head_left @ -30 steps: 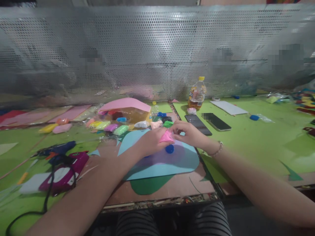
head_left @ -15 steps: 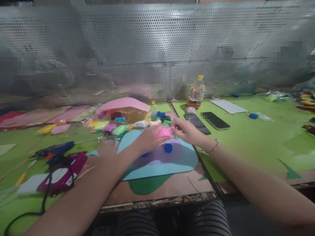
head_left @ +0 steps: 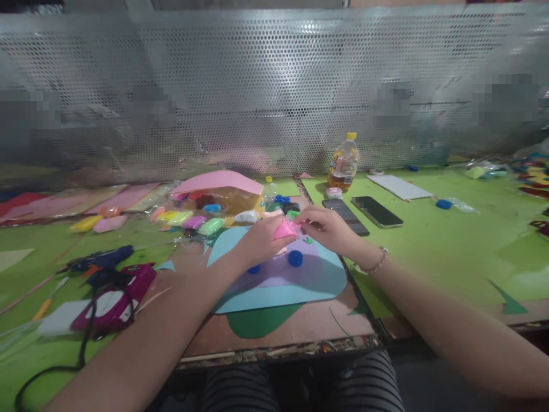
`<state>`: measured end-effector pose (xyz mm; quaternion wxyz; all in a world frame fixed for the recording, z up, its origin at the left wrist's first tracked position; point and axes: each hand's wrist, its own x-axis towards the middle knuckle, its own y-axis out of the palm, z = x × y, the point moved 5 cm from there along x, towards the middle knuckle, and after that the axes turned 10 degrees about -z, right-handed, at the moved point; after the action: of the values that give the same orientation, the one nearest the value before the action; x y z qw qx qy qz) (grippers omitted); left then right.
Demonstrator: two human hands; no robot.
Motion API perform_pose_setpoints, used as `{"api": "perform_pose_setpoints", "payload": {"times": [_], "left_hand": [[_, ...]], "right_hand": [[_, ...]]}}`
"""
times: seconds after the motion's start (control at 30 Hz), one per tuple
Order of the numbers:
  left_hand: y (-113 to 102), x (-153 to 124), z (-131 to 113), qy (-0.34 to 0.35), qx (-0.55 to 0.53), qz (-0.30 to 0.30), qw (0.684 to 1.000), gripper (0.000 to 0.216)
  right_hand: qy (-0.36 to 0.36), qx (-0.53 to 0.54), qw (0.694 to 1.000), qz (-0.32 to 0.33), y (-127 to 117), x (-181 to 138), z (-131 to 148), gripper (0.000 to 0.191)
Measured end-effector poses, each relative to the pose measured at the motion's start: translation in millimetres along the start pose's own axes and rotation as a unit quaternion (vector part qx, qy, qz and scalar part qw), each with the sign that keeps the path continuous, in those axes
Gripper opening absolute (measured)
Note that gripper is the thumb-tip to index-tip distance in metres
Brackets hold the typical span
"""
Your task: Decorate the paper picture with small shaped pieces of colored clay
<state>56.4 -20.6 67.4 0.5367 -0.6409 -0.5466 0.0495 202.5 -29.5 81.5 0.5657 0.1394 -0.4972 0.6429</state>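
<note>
My left hand is closed around a pink packet of modelling clay. At the packet's right end, the fingers of my right hand are pinched together; a bit of pink shows at their tips. Both hands are over a light blue paper shape with a purple paper piece on it. Two round blue clay pieces lie on the purple, one partly hidden by my left arm. A small green bit sits near my right hand. Green paper sticks out below the blue shape.
Several coloured clay packets lie behind my left hand. To the left are a blue glue gun, a magenta device and a black cable. Two phones and a bottle stand right of centre. A perforated metal screen closes the back.
My right fingers have shifted slightly at the packet's end, and less stretched pink shows between the hands. The whole view has moved a little; the other things stay put.
</note>
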Motion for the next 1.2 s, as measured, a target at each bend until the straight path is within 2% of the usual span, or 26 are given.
{"api": "perform_pose_setpoints", "payload": {"times": [0.1, 0.23, 0.4, 0.6, 0.7, 0.8, 0.93, 1.03, 1.1, 1.2], "left_hand": [[1, -1, 0, 0.002, 0.0, 0.0, 1.0, 0.03], [3, -2, -1, 0.021, 0.026, 0.015, 0.999, 0.032], [6, -6, -4, 0.059, 0.084, 0.035, 0.994, 0.038], [10, -10, -10, 0.109, 0.154, 0.072, 0.979, 0.035], [9, -9, -9, 0.095, 0.142, 0.06, 0.983, 0.034], [6, -6, -7, 0.078, 0.116, 0.03, 0.99, 0.034], [1, -2, -4, 0.055, 0.098, -0.014, 0.994, 0.033], [-3, 2, 5, 0.016, 0.095, -0.024, 0.995, 0.029], [-6, 4, 14, -0.013, 0.104, -0.032, 0.994, 0.029], [-12, 7, 27, -0.045, 0.119, -0.052, 0.991, 0.03]], "right_hand": [[0.011, 0.017, 1.0, 0.022, 3, 0, -1, 0.02], [0.087, 0.08, 0.99, 0.078, 6, -1, -4, 0.022], [0.13, 0.039, 0.987, 0.087, 7, -3, -10, 0.015], [0.067, -0.061, 0.992, 0.086, 14, -6, -9, 0.008], [0.052, -0.057, 0.995, 0.067, 12, -4, -7, 0.008], [0.07, -0.049, 0.995, 0.042, 7, -1, -8, 0.006], [0.153, -0.022, 0.988, 0.0, -6, 3, -20, 0.013], [0.217, -0.045, 0.973, -0.071, -30, 5, -44, 0.018], [0.244, -0.111, 0.958, -0.099, -51, 5, -66, 0.018], [0.245, -0.289, 0.924, -0.052, -72, 0, -98, 0.014]]}}
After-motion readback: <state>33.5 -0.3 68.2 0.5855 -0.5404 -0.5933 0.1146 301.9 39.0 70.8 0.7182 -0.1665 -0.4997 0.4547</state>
